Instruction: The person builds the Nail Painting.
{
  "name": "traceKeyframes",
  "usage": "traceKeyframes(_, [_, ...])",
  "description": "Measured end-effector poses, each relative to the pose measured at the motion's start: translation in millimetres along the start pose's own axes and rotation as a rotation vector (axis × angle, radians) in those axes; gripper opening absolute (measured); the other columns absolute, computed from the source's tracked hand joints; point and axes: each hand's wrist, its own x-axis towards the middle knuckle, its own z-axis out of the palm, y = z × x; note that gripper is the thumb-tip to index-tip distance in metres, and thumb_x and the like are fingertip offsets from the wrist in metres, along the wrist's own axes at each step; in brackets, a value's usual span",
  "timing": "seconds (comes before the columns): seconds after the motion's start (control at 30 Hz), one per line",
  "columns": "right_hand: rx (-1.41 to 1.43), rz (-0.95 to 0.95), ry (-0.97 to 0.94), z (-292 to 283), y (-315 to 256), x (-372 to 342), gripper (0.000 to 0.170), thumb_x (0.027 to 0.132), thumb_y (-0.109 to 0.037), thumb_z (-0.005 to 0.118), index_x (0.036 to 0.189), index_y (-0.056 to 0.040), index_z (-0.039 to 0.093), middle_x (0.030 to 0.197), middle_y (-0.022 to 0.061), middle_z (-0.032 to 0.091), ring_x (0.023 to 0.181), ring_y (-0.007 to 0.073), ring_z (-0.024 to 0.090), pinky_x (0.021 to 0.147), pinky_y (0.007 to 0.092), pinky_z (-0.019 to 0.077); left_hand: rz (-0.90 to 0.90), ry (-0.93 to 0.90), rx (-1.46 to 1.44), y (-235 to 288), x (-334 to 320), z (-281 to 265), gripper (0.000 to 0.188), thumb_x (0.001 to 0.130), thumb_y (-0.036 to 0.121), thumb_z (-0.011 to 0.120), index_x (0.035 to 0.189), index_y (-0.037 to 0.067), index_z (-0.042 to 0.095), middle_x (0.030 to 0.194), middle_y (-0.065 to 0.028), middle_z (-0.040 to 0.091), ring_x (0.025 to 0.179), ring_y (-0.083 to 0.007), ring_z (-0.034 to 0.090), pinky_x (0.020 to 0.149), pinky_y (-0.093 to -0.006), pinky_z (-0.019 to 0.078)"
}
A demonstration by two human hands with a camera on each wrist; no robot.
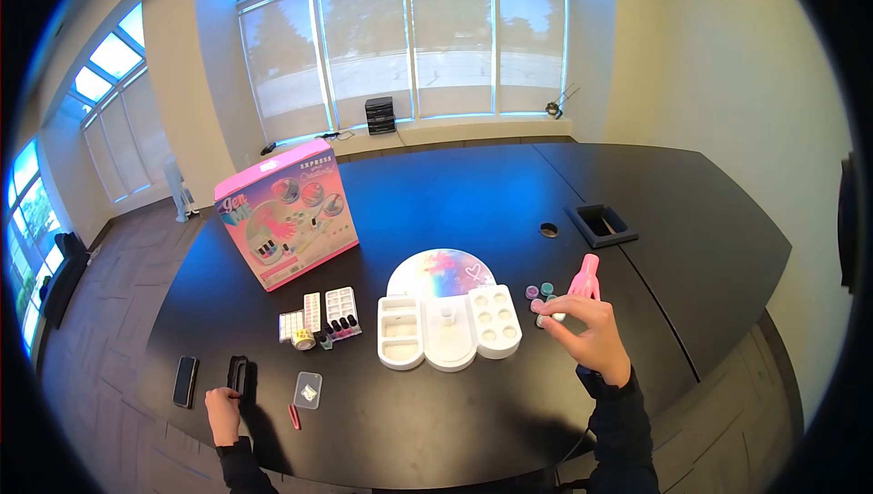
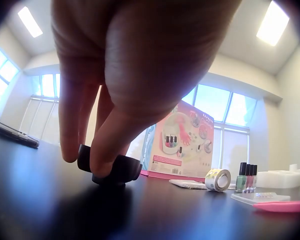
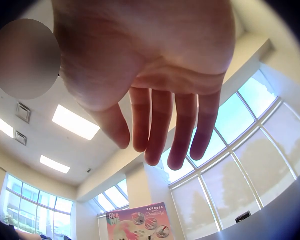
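Observation:
The left hand (image 1: 224, 414) is at the table's front left, its thumb and fingers on a black case-like object (image 1: 240, 376). Up close in the left wrist view, the thumb and a finger of the left hand (image 2: 120, 85) pinch that black object (image 2: 122, 169) against the dark tabletop. Above the right side of the table hovers the right hand (image 1: 596, 337), near small glitter pots (image 1: 533, 292) and a pink hand-shaped form (image 1: 587, 277). Nothing shows in the right hand (image 3: 155, 95) in the right wrist view; its fingers hang relaxed and apart.
A white tray set (image 1: 425, 335) with a rainbow-patterned back stands mid-table. Left of it are a pink box (image 1: 289, 212), nail polish bottles (image 1: 343, 325), a tape roll (image 1: 303, 339) and a clear case (image 1: 308, 391). Beside these lie pink tweezers (image 1: 294, 417) and a phone (image 1: 185, 381).

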Motion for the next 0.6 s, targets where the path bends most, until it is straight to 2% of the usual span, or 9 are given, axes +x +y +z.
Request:
traceKeyframes(0.1, [0.002, 0.012, 0.006, 2.3, 5.7, -1.4, 0.017, 0.089, -0.004, 0.083, 0.105, -0.0015, 0.080, 0.103, 0.0109, 0.082, 0.098, 0.0259, 0.079, 0.091, 0.0366, 0.0598, -0.021, -0.048, 0.027, 2.8, -2.3, -6.1, 0.015, 0.073, -0.005, 0.082, 0.086, 0.002, 0.081, 0.097, -0.0207, 0.075, 0.103, -0.0434, 0.068, 0.095, -0.0512, 0.0543])
traceKeyframes(0.2, [0.007, 0.024, 0.002, 1.9, 10.1, -1.7, 0.017, 0.090, -0.004, 0.082, 0.106, -0.0011, 0.080, 0.103, 0.0111, 0.082, 0.097, 0.0261, 0.079, 0.090, 0.0365, 0.0596, -0.023, -0.105, 0.023, -2.9, -2.9, -10.3, 0.027, 0.071, -0.001, 0.086, 0.096, 0.004, 0.081, 0.107, -0.0204, 0.074, 0.105, -0.0442, 0.067, 0.099, -0.0491, 0.0538])
traceKeyframes(0.27, [0.007, 0.026, -0.004, 0.6, 9.6, -0.6, 0.018, 0.090, -0.004, 0.082, 0.107, -0.0010, 0.080, 0.102, 0.0109, 0.082, 0.096, 0.0261, 0.078, 0.090, 0.0363, 0.0594, 0.024, -0.105, -0.030, 8.8, -0.5, -21.5, 0.039, 0.070, 0.001, 0.087, 0.108, 0.002, 0.078, 0.113, -0.0190, 0.074, 0.109, -0.0438, 0.067, 0.100, -0.0491, 0.0531])
traceKeyframes(0.3, [-0.004, 0.057, -0.023, -1.1, 6.8, 1.0, 0.018, 0.090, -0.005, 0.082, 0.108, -0.0007, 0.079, 0.102, 0.0108, 0.081, 0.095, 0.0247, 0.078, 0.089, 0.0356, 0.0589, 0.025, -0.104, -0.030, 19.2, 0.7, -30.0, 0.039, 0.070, 0.001, 0.087, 0.108, 0.002, 0.078, 0.113, -0.0190, 0.074, 0.109, -0.0438, 0.067, 0.100, -0.0491, 0.0531])
traceKeyframes(0.37, [-0.014, 0.088, -0.041, -2.4, 5.3, 5.2, 0.019, 0.091, -0.005, 0.081, 0.109, -0.0005, 0.079, 0.101, 0.0106, 0.081, 0.094, 0.0234, 0.077, 0.088, 0.0348, 0.0584, 0.124, -0.064, -0.042, 65.1, 5.3, -56.5, 0.041, 0.074, 0.002, 0.088, 0.113, -0.003, 0.076, 0.112, -0.0214, 0.076, 0.116, -0.0426, 0.069, 0.100, -0.0486, 0.0543])
traceKeyframes(0.47, [-0.037, 0.185, -0.076, 0.8, 15.0, 9.6, 0.020, 0.093, -0.007, 0.080, 0.111, 0.0006, 0.078, 0.103, 0.0099, 0.081, 0.094, 0.0203, 0.076, 0.086, 0.0337, 0.0573, 0.238, 0.032, -0.069, 118.6, 14.9, -75.0, 0.043, 0.079, 0.009, 0.090, 0.117, -0.004, 0.075, 0.114, -0.0211, 0.076, 0.110, -0.0433, 0.070, 0.097, -0.0488, 0.0553])
traceKeyframes(0.53, [0.149, 0.222, -0.048, 7.8, 36.2, 11.7, 0.024, 0.095, -0.010, 0.080, 0.117, 0.0014, 0.077, 0.107, 0.0104, 0.081, 0.098, 0.0187, 0.077, 0.088, 0.0335, 0.0580, 0.288, 0.030, -0.164, 166.9, 23.8, -83.6, 0.043, 0.082, 0.012, 0.089, 0.119, -0.004, 0.075, 0.116, -0.0214, 0.076, 0.110, -0.0431, 0.071, 0.097, -0.0487, 0.0555])
traceKeyframes(0.57, [0.148, 0.220, -0.045, 8.8, 36.2, 16.2, 0.024, 0.095, -0.010, 0.080, 0.117, 0.0014, 0.077, 0.107, 0.0104, 0.081, 0.098, 0.0187, 0.077, 0.088, 0.0335, 0.0580, 0.338, 0.029, -0.258, 193.4, 28.6, -88.7, 0.043, 0.085, 0.015, 0.089, 0.121, -0.004, 0.075, 0.118, -0.0217, 0.076, 0.109, -0.0429, 0.071, 0.096, -0.0485, 0.0558])
traceKeyframes(0.6, [0.142, 0.245, -0.032, 11.7, 34.5, 23.6, 0.029, 0.097, -0.012, 0.080, 0.121, 0.0012, 0.075, 0.110, 0.0113, 0.081, 0.100, 0.0192, 0.077, 0.089, 0.0336, 0.0585, 0.276, -0.060, -0.317, 219.4, 29.8, -97.6, 0.045, 0.089, 0.021, 0.087, 0.125, -0.004, 0.074, 0.121, -0.0229, 0.076, 0.113, -0.0424, 0.071, 0.099, -0.0470, 0.0554])
